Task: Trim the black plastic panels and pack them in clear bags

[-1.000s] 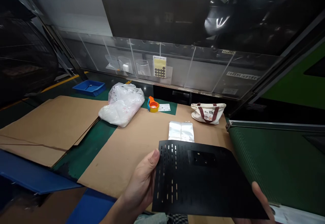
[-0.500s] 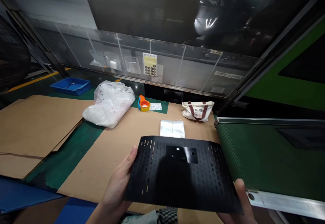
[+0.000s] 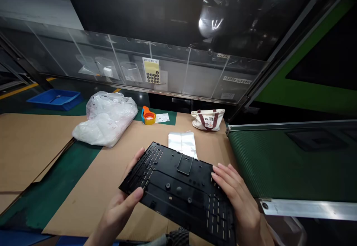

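A thin black plastic panel [image 3: 178, 192] with rows of slots is held up above the cardboard, its ribbed side with round posts facing the camera. My left hand [image 3: 122, 197] grips the panel's left end, thumb on the near face and fingers behind the edge. At the right end, my right hand [image 3: 237, 197] has its fingers over the top of the panel; its thumb is hidden. Just beyond the panel lies a stack of clear plastic bags [image 3: 182, 143].
Cardboard [image 3: 92, 186] covers the green table. Behind are a white plastic sack [image 3: 106, 119], an orange tape dispenser [image 3: 148, 115], a small cloth bag [image 3: 208, 120] and a blue tray [image 3: 55, 100]. A green conveyor belt [image 3: 292, 168] runs at the right.
The panel has been turned from its smooth face to its ribbed face and now slants down to the right. My right hand has moved up onto its upper right side. The view has shifted slightly.
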